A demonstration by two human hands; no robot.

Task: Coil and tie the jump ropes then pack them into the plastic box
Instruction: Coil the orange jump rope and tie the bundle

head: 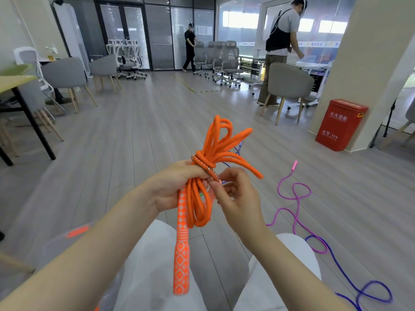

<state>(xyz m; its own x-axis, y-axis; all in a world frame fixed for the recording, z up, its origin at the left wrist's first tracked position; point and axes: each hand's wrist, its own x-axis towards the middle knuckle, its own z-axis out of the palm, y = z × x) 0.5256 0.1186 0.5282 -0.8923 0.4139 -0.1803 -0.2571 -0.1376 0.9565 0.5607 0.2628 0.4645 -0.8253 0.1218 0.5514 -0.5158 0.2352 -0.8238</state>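
So the thick orange woven jump rope (203,176) is bundled into a fat coil, held up over the person's lap. A couple of turns of the same cord are wrapped round its middle, loops fan out above the wrap and more hang below it. A short silver metal spring (210,168) sits right at the wrap. One orange handle with a white diamond pattern (181,250) dangles straight down between the knees; a second handle isn't clearly visible.

The left hand (173,187) has its fingers curled round the bundle just under the wrap, gripping it tight. The right hand (235,194) pinches the end of the rope by the spring with thumb and fingertips, right next to the left hand.

On the grey plank floor (134,131) to the right there are two more ropes lying loose and squiggly: one thin magenta rope with a pink handle (294,196) and one thin purple-blue rope (350,272), overlapping near the right knee. A bit of blue cord shows behind the orange loops too.

Bottom left there's a clear plastic box (67,245), blurry, with something orange showing on it.

Further back: one red metal box with white lettering (340,124) against a pillar, and two people standing near grey chairs.
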